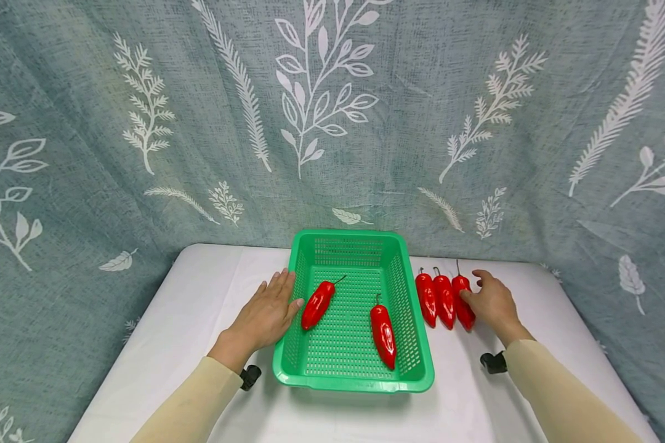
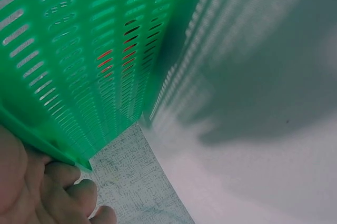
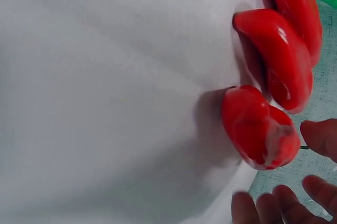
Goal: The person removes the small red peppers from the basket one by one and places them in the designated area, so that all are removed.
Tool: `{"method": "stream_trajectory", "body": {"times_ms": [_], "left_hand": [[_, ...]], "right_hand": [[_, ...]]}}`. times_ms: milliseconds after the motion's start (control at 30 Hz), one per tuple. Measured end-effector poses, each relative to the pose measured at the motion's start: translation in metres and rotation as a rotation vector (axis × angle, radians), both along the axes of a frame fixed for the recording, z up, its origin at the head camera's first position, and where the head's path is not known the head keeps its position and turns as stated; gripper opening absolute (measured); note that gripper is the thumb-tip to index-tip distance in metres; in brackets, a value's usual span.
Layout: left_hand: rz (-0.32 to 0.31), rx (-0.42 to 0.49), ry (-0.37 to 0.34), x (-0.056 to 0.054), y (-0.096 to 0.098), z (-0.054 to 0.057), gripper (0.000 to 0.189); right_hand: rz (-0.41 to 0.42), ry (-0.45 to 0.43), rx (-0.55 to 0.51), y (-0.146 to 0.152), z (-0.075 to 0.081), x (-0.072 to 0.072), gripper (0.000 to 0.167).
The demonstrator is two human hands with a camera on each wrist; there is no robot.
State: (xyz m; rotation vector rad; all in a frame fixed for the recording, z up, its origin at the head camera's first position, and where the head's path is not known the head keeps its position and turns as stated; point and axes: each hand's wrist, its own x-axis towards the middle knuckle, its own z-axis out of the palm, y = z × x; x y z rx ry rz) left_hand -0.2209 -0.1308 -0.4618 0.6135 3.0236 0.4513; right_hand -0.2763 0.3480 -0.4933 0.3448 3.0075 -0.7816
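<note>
My left hand (image 1: pixel 266 311) lies with straight fingers along the left rim of a green perforated plastic basket (image 1: pixel 354 386). The left wrist view shows its fingers (image 2: pixel 79 195) beside the basket's slotted wall. Inside the basket are two glossy red chili peppers, one at the left (image 1: pixel 318 304) and one toward the right (image 1: pixel 383 335). Three more lie side by side on the table, right of the basket. The rightmost red chili pepper (image 1: pixel 464 307) is nearest my right hand (image 1: pixel 494 301). In the right wrist view, thumb and fingers are spread apart beside this pepper (image 3: pixel 258 129).
The other two loose peppers (image 1: pixel 425 298) (image 1: pixel 444 301) lie between the basket and my right hand. A white cloth (image 1: pixel 227 283) covers the table. Behind it hangs a grey-green curtain (image 1: pixel 399 147) with white leaf prints. A small black camera (image 1: pixel 493 363) sits under my right wrist.
</note>
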Motion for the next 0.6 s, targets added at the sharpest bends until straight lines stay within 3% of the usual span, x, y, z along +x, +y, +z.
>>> {"method": "stream_trajectory", "body": {"times_ms": [267, 600], "left_hand": [[0.003, -0.018, -0.025, 0.000, -0.001, 0.001, 0.071], [-0.005, -0.010, -0.015, 0.000, 0.000, 0.002, 0.070]], "right_hand": [[-0.002, 0.074, 0.003, -0.012, 0.014, 0.004, 0.066], [0.086, 0.120, -0.029, -0.044, 0.046, 0.016, 0.068]]}}
